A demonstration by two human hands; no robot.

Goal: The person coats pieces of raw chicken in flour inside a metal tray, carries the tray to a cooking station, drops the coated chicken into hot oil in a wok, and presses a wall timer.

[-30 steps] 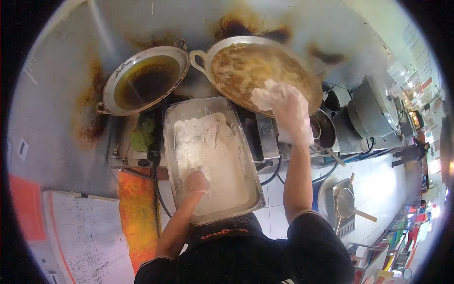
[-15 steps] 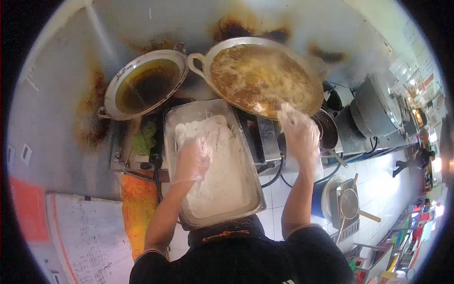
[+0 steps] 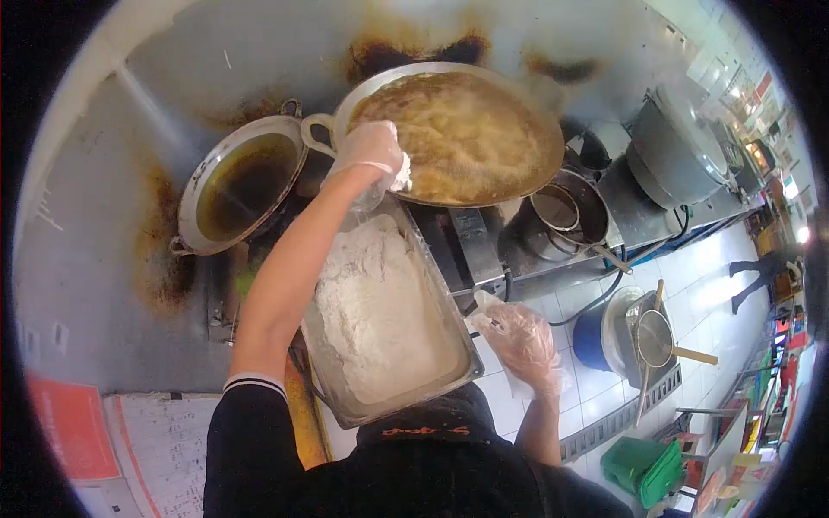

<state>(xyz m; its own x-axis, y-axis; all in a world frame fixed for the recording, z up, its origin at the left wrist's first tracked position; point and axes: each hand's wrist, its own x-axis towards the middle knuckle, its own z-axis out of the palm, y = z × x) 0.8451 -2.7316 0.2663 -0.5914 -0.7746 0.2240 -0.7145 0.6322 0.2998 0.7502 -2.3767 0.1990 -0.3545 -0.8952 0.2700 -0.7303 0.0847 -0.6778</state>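
Note:
My left hand (image 3: pixel 370 164), in a clear plastic glove, is closed over the near left rim of the large wok (image 3: pixel 553 177), holding a white floury lump at its fingers. Bubbling brown oil with pale pieces fills that wok. Below it, the metal tray (image 3: pixel 473 367) of white flour (image 3: pixel 380 302) rests against the stove front, near my body. My right hand (image 3: pixel 521 341), also gloved, hangs to the right of the tray with its fingers bent; whether it holds anything cannot be made out.
A smaller wok (image 3: pixel 246 186) of dark oil stands at left. On the right are a saucepan (image 3: pixel 596 216), a large pot (image 3: pixel 673 151), and below them a strainer (image 3: pixel 656 337) and a green bin (image 3: pixel 642 470). A person's legs (image 3: pixel 760 276) show at far right.
My left hand has risen from the flour to the large wok's rim. My right hand has come down and away from the wok to the tray's right. The view has shifted.

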